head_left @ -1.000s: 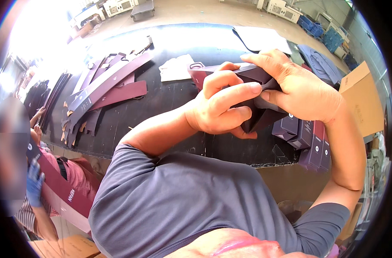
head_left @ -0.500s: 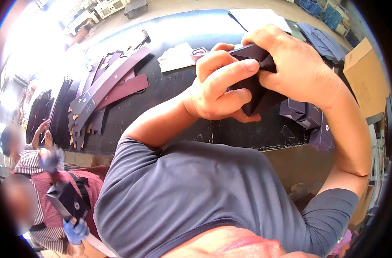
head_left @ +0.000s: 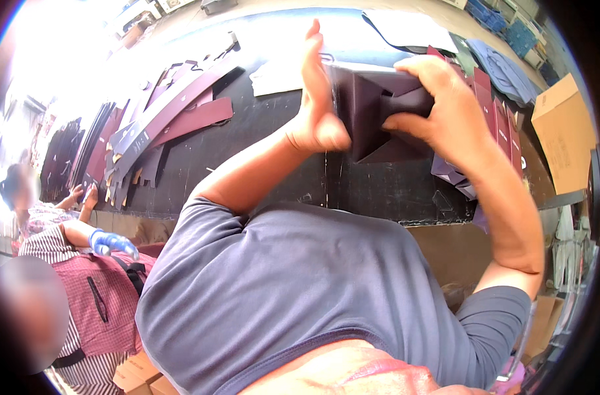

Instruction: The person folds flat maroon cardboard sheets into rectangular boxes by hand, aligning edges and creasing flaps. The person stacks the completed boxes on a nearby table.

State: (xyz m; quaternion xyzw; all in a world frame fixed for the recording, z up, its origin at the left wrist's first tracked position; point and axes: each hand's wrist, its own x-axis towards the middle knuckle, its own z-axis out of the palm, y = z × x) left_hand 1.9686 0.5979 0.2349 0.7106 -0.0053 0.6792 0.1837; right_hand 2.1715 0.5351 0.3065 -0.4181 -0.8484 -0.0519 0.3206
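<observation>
A dark purple carton [head_left: 360,122] is held up over the black table [head_left: 273,174], its folded flaps facing me. My right hand [head_left: 448,102] grips it from the right, thumb on the folded flaps and fingers over the far edge. At the carton's left side, my left hand [head_left: 315,99] is upright with its fingers stretched out. Whether its palm touches the carton's side cannot be made out. Beneath my right wrist, partly hidden, are more purple cartons [head_left: 450,172].
Flat purple card blanks [head_left: 171,115] lie piled on the table's left. A white sheet [head_left: 273,78] lies behind my left hand. Reddish-purple cartons [head_left: 504,128] and a brown cardboard box [head_left: 563,125] stand at right. Co-workers are at left, one wearing a blue glove [head_left: 112,243].
My left hand has let go of the flaps and straightened at the carton's left side. My right hand still grips the carton. A co-worker's gloved hand no longer shows a carton.
</observation>
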